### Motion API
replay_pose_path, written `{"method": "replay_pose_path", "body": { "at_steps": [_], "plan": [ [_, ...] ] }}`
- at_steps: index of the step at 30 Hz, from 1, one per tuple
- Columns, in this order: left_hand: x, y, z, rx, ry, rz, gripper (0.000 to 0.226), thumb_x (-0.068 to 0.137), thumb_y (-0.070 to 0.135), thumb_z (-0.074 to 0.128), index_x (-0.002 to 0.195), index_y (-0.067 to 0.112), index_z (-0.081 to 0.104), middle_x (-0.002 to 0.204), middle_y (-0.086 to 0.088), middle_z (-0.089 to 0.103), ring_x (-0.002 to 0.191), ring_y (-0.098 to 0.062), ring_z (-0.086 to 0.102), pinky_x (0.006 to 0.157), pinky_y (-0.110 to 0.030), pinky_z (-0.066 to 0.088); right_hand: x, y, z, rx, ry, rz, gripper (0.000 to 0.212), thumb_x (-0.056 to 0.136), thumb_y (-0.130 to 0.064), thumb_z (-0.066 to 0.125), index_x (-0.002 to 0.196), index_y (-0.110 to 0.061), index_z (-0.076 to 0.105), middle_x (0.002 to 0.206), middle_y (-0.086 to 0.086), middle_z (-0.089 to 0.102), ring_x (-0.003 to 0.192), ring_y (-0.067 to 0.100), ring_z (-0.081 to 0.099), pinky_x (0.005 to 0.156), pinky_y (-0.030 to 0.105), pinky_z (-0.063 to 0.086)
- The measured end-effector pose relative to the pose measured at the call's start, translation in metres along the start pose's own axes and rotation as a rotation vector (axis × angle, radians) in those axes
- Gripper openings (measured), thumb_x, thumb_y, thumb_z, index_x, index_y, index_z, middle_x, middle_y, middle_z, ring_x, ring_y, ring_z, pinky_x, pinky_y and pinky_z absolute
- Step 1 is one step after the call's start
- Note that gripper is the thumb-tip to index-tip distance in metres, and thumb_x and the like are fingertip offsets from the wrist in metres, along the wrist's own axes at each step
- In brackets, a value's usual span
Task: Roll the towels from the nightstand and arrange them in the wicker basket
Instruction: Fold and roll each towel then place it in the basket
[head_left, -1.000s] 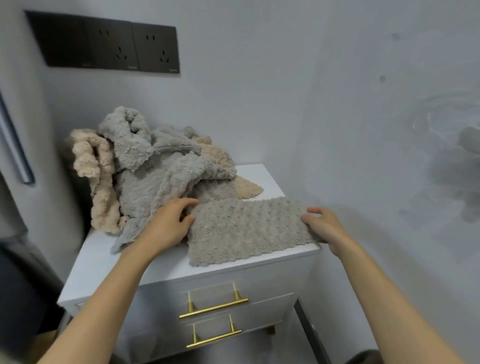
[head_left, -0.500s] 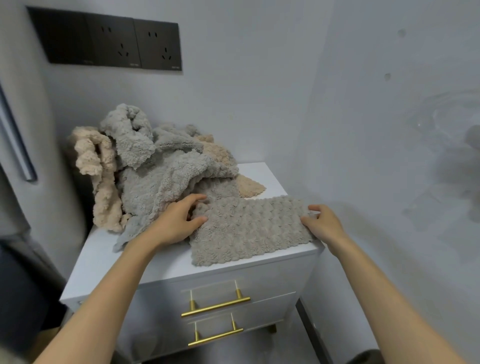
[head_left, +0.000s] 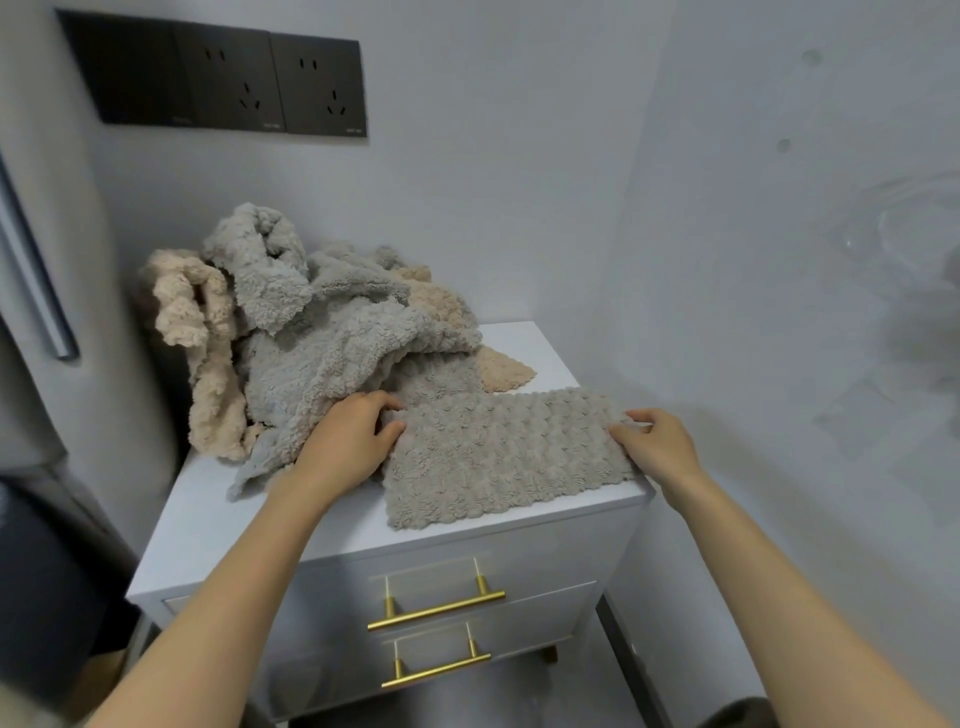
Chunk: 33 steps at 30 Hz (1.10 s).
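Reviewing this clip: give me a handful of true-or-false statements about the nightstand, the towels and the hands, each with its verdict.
1. A grey towel lies spread flat at the front of the nightstand top. True.
2. The left hand pinches its left end and the right hand its right end. True.
3. A wicker basket stands on the nightstand. False: no basket is in view.
4. The top drawer is pulled open. False: both drawers look closed.
5. The heap behind is all grey. False: beige towels are mixed in.
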<state>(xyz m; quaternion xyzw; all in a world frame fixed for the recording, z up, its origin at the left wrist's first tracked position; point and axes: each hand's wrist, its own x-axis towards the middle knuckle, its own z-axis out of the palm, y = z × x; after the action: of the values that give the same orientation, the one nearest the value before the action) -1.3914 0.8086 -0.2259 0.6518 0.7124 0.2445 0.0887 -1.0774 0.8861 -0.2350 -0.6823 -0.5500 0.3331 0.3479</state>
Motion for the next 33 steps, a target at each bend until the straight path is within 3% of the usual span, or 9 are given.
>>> {"method": "replay_pose_path", "body": {
  "at_steps": [3,5,11,14,19,22,25,29,33],
  "plan": [
    [0.001,0.004,0.003,-0.038,0.086,-0.045,0.025,0.094,0.025,0.058,0.115,0.011,0.062,0.084,-0.001,0.067,0.071,-0.009,0.058,0.064,-0.025,0.045,0.0,0.002,0.001,0.057,0.062,-0.006,0.012,0.086,-0.028,0.062,0.096,-0.024,0.059,0.092,0.008,0.066,0.077,0.023,0.061,0.084,0.043,0.053],
    [0.002,0.003,0.004,-0.065,0.111,-0.064,0.021,0.093,0.026,0.06,0.107,0.011,0.063,0.073,0.004,0.064,0.065,-0.005,0.057,0.058,-0.023,0.042,0.001,0.004,0.002,0.07,0.094,-0.013,0.008,0.086,-0.028,0.063,0.09,-0.022,0.06,0.09,0.006,0.066,0.075,0.021,0.059,0.081,0.041,0.052],
    [0.003,0.005,-0.003,-0.183,0.211,-0.112,0.013,0.09,0.03,0.064,0.087,0.017,0.065,0.08,0.006,0.066,0.077,-0.008,0.061,0.064,-0.026,0.047,0.01,0.003,0.001,0.186,0.144,0.014,0.007,0.089,-0.024,0.06,0.083,-0.02,0.057,0.093,0.005,0.064,0.08,0.022,0.057,0.071,0.031,0.045],
    [0.004,0.005,-0.003,-0.169,0.219,-0.128,0.015,0.092,0.031,0.061,0.087,0.017,0.063,0.082,0.004,0.065,0.078,-0.011,0.06,0.061,-0.026,0.044,0.014,0.005,0.003,0.219,0.117,0.05,0.005,0.089,-0.021,0.056,0.085,-0.019,0.053,0.084,0.005,0.059,0.065,0.02,0.051,0.059,0.029,0.039],
    [0.005,0.01,-0.001,-0.079,0.193,-0.15,0.018,0.095,0.031,0.056,0.092,0.014,0.06,0.079,0.002,0.063,0.07,-0.015,0.058,0.053,-0.024,0.041,0.015,0.01,0.004,0.204,0.072,0.116,0.012,0.091,-0.016,0.055,0.079,-0.018,0.05,0.077,0.004,0.053,0.064,0.019,0.046,0.056,0.027,0.034],
    [0.005,0.012,0.003,-0.054,0.147,-0.11,0.027,0.094,0.035,0.055,0.11,0.013,0.058,0.092,-0.001,0.066,0.082,-0.017,0.062,0.069,-0.034,0.052,0.014,0.008,0.001,0.285,-0.015,0.219,0.027,0.093,-0.019,0.058,0.068,-0.014,0.052,0.069,0.008,0.055,0.059,0.02,0.048,0.054,0.024,0.037],
    [0.006,0.014,0.009,0.004,0.011,-0.064,0.052,0.094,0.048,0.049,0.134,0.015,0.047,0.126,-0.009,0.055,0.114,-0.026,0.051,0.097,-0.039,0.043,0.007,0.001,-0.003,0.395,-0.129,0.315,0.024,0.092,-0.027,0.063,0.082,-0.005,0.061,0.077,0.009,0.064,0.066,0.021,0.061,0.057,0.027,0.049],
    [0.007,0.017,0.009,0.024,-0.052,-0.063,0.06,0.09,0.055,0.049,0.137,0.018,0.046,0.13,-0.009,0.052,0.122,-0.028,0.044,0.104,-0.04,0.036,0.004,-0.003,-0.008,0.358,-0.096,0.144,0.009,0.09,-0.016,0.065,0.082,-0.012,0.064,0.075,0.005,0.063,0.064,0.016,0.058,0.045,0.015,0.045],
    [0.003,0.026,0.003,0.038,-0.12,-0.045,0.049,0.092,0.049,0.052,0.124,0.013,0.055,0.103,-0.005,0.059,0.102,-0.025,0.052,0.085,-0.036,0.043,0.009,-0.011,-0.02,-0.055,0.132,-0.163,0.011,0.083,-0.027,0.069,0.091,-0.02,0.073,0.088,0.005,0.068,0.086,0.025,0.063,0.067,0.026,0.041]
  ]
}}
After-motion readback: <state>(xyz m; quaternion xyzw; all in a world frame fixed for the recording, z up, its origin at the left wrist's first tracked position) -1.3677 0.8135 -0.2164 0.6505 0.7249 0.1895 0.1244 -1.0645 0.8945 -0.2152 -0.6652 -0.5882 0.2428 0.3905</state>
